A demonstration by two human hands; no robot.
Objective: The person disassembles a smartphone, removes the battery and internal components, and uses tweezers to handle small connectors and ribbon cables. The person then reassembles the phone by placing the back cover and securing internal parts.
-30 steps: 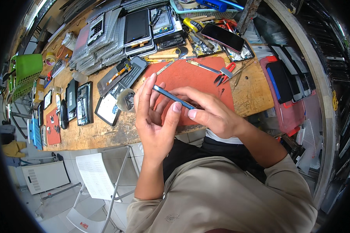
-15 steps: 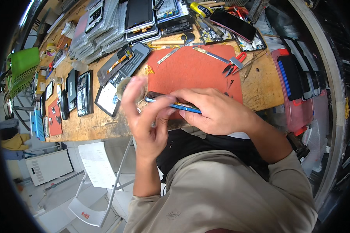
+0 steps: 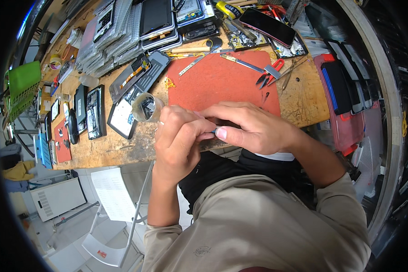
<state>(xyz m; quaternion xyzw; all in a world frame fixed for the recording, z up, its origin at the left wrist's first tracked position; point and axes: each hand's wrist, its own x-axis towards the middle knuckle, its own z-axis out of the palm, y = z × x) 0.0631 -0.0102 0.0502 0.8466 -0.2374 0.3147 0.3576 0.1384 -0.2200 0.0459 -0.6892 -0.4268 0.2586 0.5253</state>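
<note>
Both hands meet over the near edge of the red mat point(image 3: 213, 81). My left hand point(image 3: 177, 141) is closed, fingers bent and pinching at the left end of a blue-edged phone point(image 3: 214, 131). From the other side my right hand point(image 3: 247, 127) wraps round the same phone, its thumb pressed on the near edge. Only a sliver of blue shows between the fingers; the rest is hidden. Just beyond my left hand stands a round clear cup point(image 3: 139, 114) with small dark parts in it.
Red-handled snips point(image 3: 279, 66) and a flat metal blade point(image 3: 242, 63) lie on the mat's far right. A black-screened phone point(image 3: 267, 27) rests behind them. Opened phones point(image 3: 96, 112) and stacked bubble-wrapped packs point(image 3: 106, 45) crowd the left. A folding chair point(image 3: 106, 249) stands below the bench point(image 3: 118, 154).
My left hand has come down from its raised, spread-finger pose and closed at the phone. The phone, showing a long blue edge before, is now almost covered. The view has shifted slightly.
</note>
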